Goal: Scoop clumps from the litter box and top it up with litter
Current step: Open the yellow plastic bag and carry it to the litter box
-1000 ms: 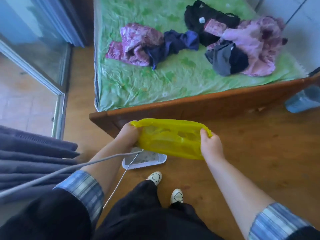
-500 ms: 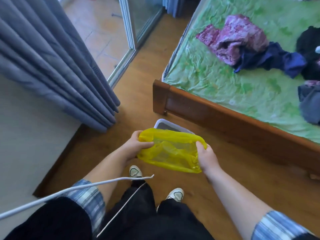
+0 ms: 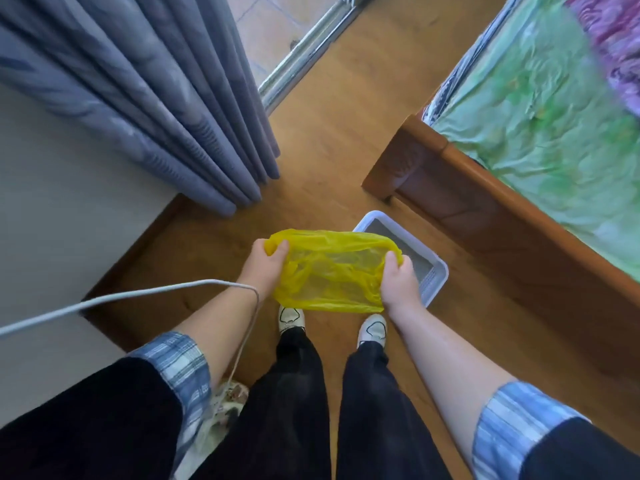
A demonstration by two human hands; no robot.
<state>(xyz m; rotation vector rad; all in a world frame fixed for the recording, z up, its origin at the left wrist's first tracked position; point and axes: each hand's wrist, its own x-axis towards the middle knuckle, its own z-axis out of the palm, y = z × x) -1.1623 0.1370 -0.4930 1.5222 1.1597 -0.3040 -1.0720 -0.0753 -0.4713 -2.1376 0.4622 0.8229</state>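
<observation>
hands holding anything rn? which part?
Yes: a yellow plastic bag, held by both hands. Left hand pinches its left end, right hand its right end, stretching it above the litter box.

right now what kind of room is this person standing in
Most likely a bedroom in a home: a wooden-framed bed with a green sheet stands on the right, long grey curtains hang by a glass door, and a litter box sits on the wood floor.

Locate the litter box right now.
Head view: the litter box sits on the wooden floor, right of centre, beside the bed frame, partly behind the yellow bag.
</observation>
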